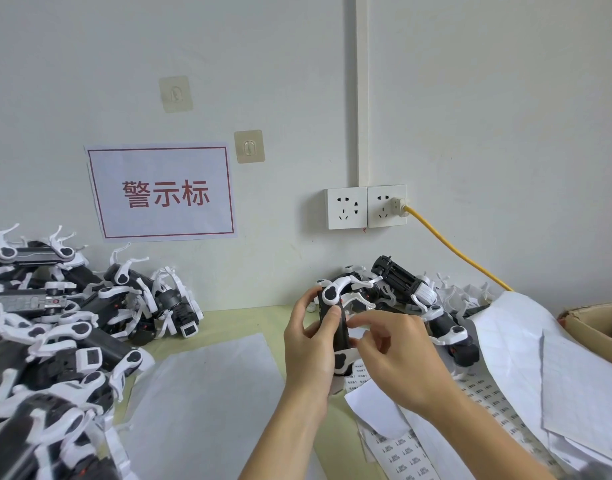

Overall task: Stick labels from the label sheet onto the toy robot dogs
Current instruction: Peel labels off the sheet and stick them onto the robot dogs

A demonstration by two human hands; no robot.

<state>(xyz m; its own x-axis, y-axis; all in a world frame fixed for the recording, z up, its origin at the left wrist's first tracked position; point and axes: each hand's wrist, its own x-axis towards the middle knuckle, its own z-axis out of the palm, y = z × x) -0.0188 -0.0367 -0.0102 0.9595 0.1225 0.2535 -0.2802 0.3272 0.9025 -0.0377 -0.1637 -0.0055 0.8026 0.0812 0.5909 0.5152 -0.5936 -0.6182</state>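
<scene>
Two hands meet above the pale green surface (249, 318). Left hand (309, 344) grips a black-and-white plastic toy robot dog (335, 327), held upright. Right hand (398, 355) pinches at its body, fingers curled. White printed label sheet (401, 452) lies below; more dogs piled left (55, 323).

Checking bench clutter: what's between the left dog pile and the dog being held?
In the head view, a blank white sheet lies on the yellow-green table between the pile of toy dogs and the held dog in the left hand.
</scene>
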